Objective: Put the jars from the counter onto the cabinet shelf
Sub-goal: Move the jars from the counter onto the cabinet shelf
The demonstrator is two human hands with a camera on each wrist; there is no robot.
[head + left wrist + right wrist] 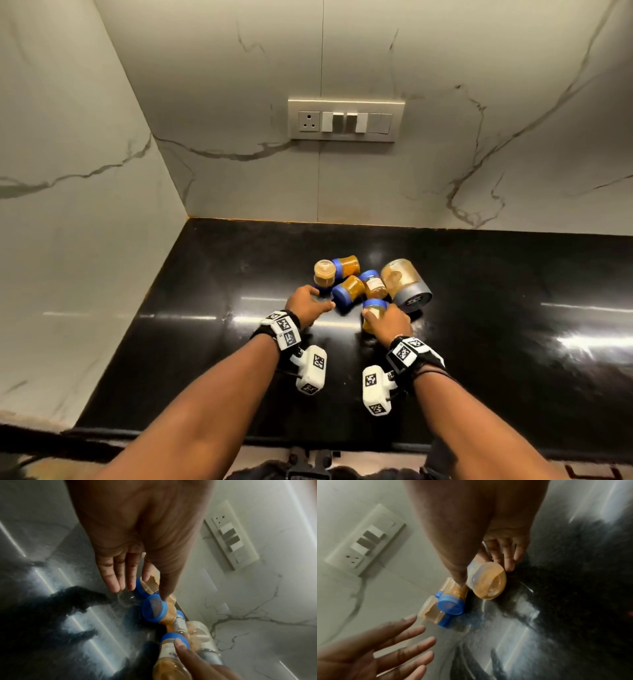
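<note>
Several small blue-lidded jars of orange and tan powder lie in a cluster on the black counter (pixel 513 342), beside a larger grey-lidded jar (pixel 406 286). My right hand (pixel 383 322) grips the nearest orange jar (pixel 373 308); in the right wrist view thumb and fingers wrap that jar (pixel 489 586). My left hand (pixel 308 303) reaches with straight fingers at the tan jar (pixel 323 274). In the left wrist view its fingertips (pixel 120 586) lie beside that jar's blue lid (pixel 140 588), and the thumb touches another jar's lid (pixel 154 608). No cabinet shelf is in view.
Marble walls close the counter at the back and left (pixel 68 205). A switch and socket panel (pixel 344 120) sits on the back wall above the jars. The counter's front edge (pixel 239 442) runs just below my forearms.
</note>
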